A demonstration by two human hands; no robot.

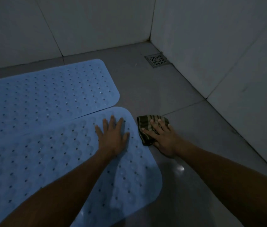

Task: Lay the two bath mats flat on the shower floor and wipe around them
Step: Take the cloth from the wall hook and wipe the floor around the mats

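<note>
Nearest, the near bath mat [60, 161] lies flat on the shower floor [186, 145], its long axis running from the lower left toward the far right, its rounded end pointing at the wall corner. The left hand [113, 138] presses flat on that end, fingers straight and spread. Just beside the mat's right edge, on bare tile, the right hand [160, 136] presses a dark striped cloth [146, 126] down with fingers extended. The cloth lies on the right hand's side, so the strip along that edge looks like the stretch in hand. Farther off, the far bath mat [47, 90] lies flat, its near edge meeting the near mat's. Beyond, the drain [157, 60] sits near the floor's far corner.
</note>
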